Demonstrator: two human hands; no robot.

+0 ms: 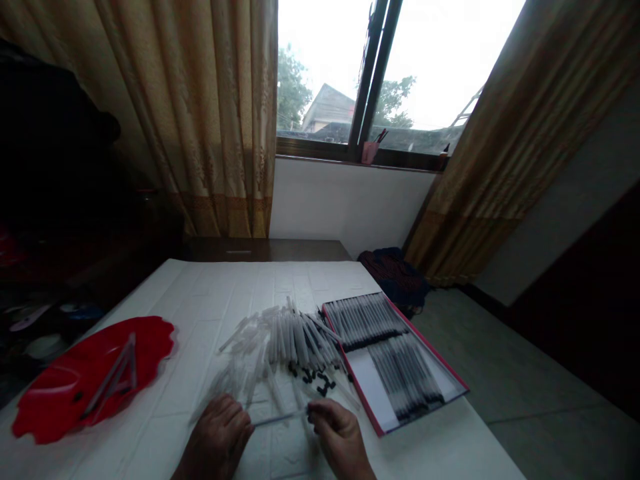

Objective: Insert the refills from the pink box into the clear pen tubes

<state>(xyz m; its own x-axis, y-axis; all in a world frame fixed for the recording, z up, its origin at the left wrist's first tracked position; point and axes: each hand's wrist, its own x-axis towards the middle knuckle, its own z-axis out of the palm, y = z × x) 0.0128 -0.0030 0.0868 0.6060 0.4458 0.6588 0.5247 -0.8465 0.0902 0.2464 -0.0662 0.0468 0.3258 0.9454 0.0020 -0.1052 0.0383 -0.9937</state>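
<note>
At the front of the table my left hand [220, 430] is closed round one end of a thin clear pen [277, 419]. The thumb and fingers of my right hand [337, 433] pinch its other end, where something small and dark shows, perhaps a cap. The pen lies nearly level between both hands. Just beyond them is a loose heap of clear pen barrels [295, 340], with small black caps [325, 383] scattered at its near side. Right of the heap, an open red-edged box [361, 395] holds two rows of black-ended pens [407, 373].
A scalloped red plate [155, 333] with a few clear pieces stands at the left of the white table [210, 283]. Beyond the table are a window, curtains [225, 120] and a pink cup [369, 153] on the sill. Dark cloth [395, 273] lies behind the box.
</note>
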